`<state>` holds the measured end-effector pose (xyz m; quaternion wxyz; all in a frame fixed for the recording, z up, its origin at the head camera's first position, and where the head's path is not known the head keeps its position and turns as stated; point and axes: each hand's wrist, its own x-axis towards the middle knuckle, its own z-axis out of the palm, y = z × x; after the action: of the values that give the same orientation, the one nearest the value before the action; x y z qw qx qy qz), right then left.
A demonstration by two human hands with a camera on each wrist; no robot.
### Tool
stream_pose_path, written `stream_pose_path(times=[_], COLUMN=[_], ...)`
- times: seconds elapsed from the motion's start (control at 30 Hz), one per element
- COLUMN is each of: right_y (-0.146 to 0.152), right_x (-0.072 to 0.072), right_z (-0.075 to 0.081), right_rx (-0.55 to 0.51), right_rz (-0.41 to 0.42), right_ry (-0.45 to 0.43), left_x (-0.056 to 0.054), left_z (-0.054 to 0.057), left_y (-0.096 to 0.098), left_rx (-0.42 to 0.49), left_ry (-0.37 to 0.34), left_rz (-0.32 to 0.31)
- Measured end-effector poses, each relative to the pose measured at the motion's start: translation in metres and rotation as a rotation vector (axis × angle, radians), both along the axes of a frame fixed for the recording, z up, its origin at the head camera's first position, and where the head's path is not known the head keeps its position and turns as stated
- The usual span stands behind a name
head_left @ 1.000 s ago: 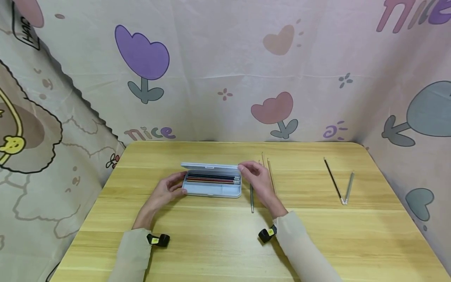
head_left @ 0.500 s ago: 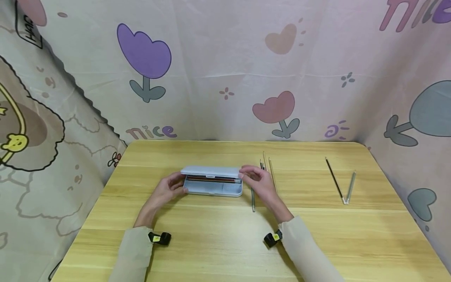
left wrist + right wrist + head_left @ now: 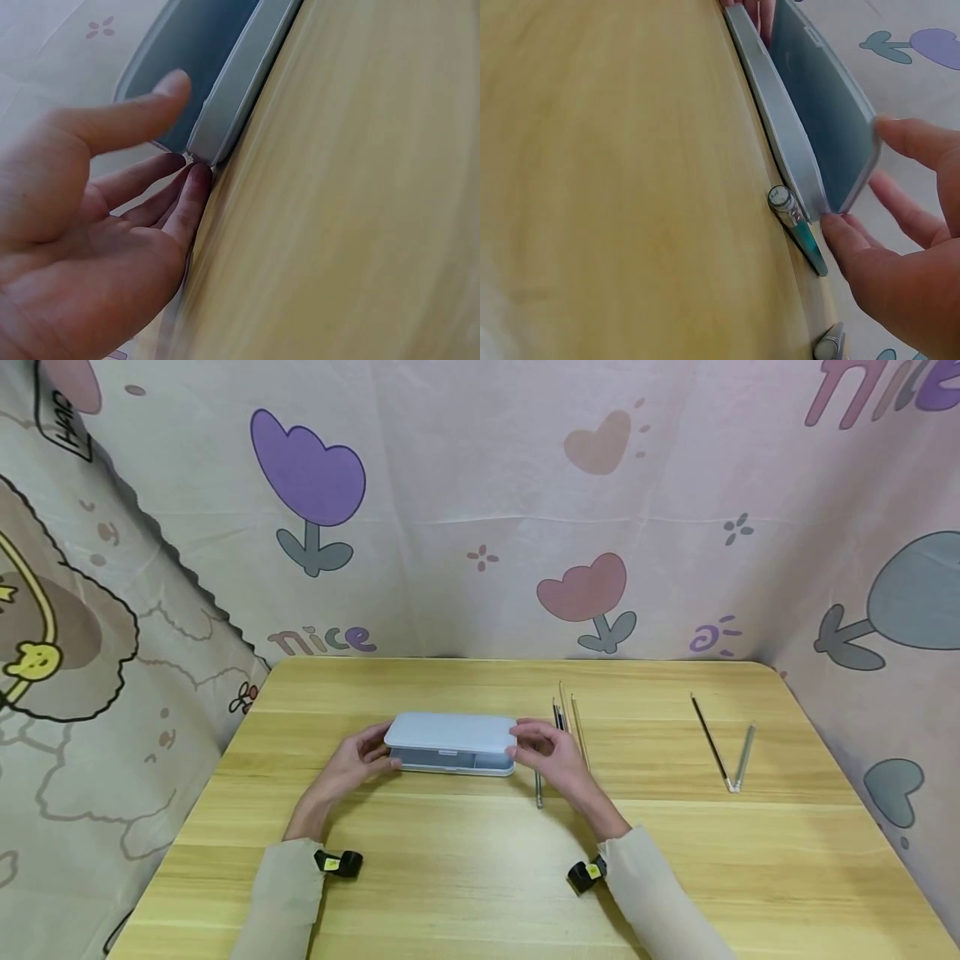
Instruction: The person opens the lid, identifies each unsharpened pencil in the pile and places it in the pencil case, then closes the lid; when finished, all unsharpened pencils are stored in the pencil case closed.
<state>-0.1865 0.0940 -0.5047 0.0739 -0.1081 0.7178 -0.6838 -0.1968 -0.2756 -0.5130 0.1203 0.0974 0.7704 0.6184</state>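
Note:
A pale blue pencil case (image 3: 450, 732) lies on the table with its hinged lid tilted down, a dark gap showing along the front. At its left end, my left hand (image 3: 352, 758) holds it, fingertips at the back corner and thumb near the front one. My right hand (image 3: 558, 756) grips the lid's right end; in the right wrist view its thumb presses the lid's edge (image 3: 877, 131) while other fingers touch the hinge corner. The pencils inside are hidden under the lid. A teal pencil (image 3: 802, 236) lies beside the case's right end, partly under my right hand in the head view.
Several pencils (image 3: 576, 722) lie behind my right hand. Farther right on the wooden table (image 3: 465, 877), a black pencil (image 3: 708, 735) and a grey pencil (image 3: 745, 756) form a V. A printed cloth (image 3: 435, 510) hangs behind the table's back edge.
The lid has swung down toward the front, covering the pencils that showed inside. My right hand has moved slightly with it; my left hand has stayed at the left end.

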Motion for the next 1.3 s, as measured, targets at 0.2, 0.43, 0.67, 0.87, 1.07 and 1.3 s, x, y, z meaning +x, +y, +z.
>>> stream_pose_path(times=[0.2, 0.43, 0.67, 0.87, 1.07, 1.3], right_y=[0.0002, -0.001, -0.003, -0.0046, -0.0054, -0.0062], right_x=[0.0014, 0.0024, 0.0029, 0.0028, 0.0032, 0.0033], right_z=[0.0001, 0.003, 0.0026, 0.0016, 0.0009, 0.0016], right_rx=[0.017, 0.087, 0.097, 0.114, 0.117, 0.177], right_rz=[0.033, 0.034, 0.029, 0.008, -0.009, -0.027], right_ry=[-0.034, -0.036, -0.016, -0.009, -0.007, 0.003], left_x=[-0.001, 0.0004, -0.0008, -0.0001, 0.0001, 0.0005], left_z=[0.0014, 0.0013, -0.0007, -0.0007, -0.002, -0.0013], left_y=[-0.0001, -0.0009, -0.0008, -0.0011, -0.001, 0.0001], left_rx=[-0.005, -0.04, 0.012, 0.042, 0.058, 0.045], left_ry=[0.011, 0.014, -0.008, 0.001, 0.024, 0.028], left_rz=[-0.008, -0.001, -0.012, -0.023, -0.033, -0.03])
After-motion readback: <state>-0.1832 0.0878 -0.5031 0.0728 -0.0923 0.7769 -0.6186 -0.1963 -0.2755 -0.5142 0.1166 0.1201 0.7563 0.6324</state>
